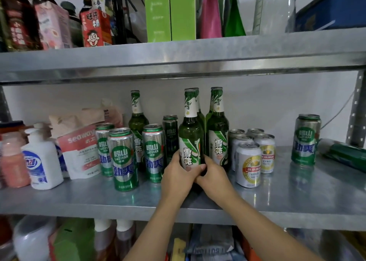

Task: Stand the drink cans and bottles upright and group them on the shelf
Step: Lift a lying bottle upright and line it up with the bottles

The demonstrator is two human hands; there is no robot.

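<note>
On the middle metal shelf (297,199) a green beer bottle (191,134) stands upright at the centre. My left hand (178,176) and my right hand (214,174) are both wrapped around its lower body. More green bottles stand behind it on the right (217,130) and further left (137,120). Tall green-and-silver cans (123,158) stand upright left of the bottle, with a dark can (170,136) behind. Short white-and-gold cans (248,164) are grouped on the right. One tall can (306,139) stands alone at far right, and a green can or bottle (344,153) lies on its side beside it.
A white pump bottle (40,157), a pink bottle (12,161) and a white-and-red refill pouch (81,148) fill the shelf's left end. The upper shelf (178,56) hangs close above the bottle tops. A perforated upright post (356,110) bounds the right side.
</note>
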